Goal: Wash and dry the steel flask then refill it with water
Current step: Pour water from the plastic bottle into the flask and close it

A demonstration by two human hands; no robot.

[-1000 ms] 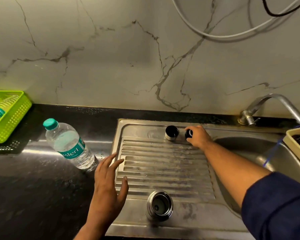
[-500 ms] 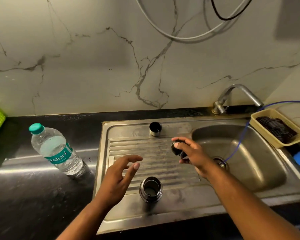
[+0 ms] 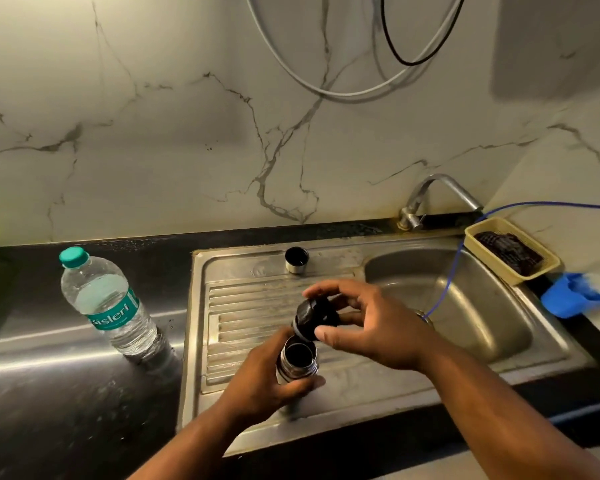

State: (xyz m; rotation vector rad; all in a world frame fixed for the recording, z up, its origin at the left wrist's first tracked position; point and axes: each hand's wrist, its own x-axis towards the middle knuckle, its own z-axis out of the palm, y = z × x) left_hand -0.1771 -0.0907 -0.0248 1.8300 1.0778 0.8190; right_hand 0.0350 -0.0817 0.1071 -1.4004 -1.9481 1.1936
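The left hand [image 3: 257, 379] curls fingers and thumb round the flask [image 3: 298, 363], upright with its mouth open, over the front of the drainboard [image 3: 243, 306]. The hand hides its base, so I cannot tell whether it rests on the steel. The right hand [image 3: 374, 327] pinches the black stopper [image 3: 309, 318] between thumb and fingertips, holding it tilted just above the flask's mouth. Whether it touches the rim is unclear.

From the flask, a steel cup [image 3: 296, 260] stands open end up at 12 o'clock, at the back of the drainboard. A water bottle [image 3: 108, 306], teal cap on and partly full, stands at 9 to 10 o'clock on the black counter [image 3: 49, 393], well apart. The basin [image 3: 465, 306] lies at 2 to 3 o'clock, with the tap [image 3: 430, 195] behind it at 1 o'clock. A beige tray [image 3: 478, 233] holding a dark scrubber [image 3: 506, 247] sits at 2 o'clock on the basin's far right corner. A blue cloth [image 3: 575, 297] lies just beside the tray. A thin blue tube [image 3: 447, 278] drops into the basin.
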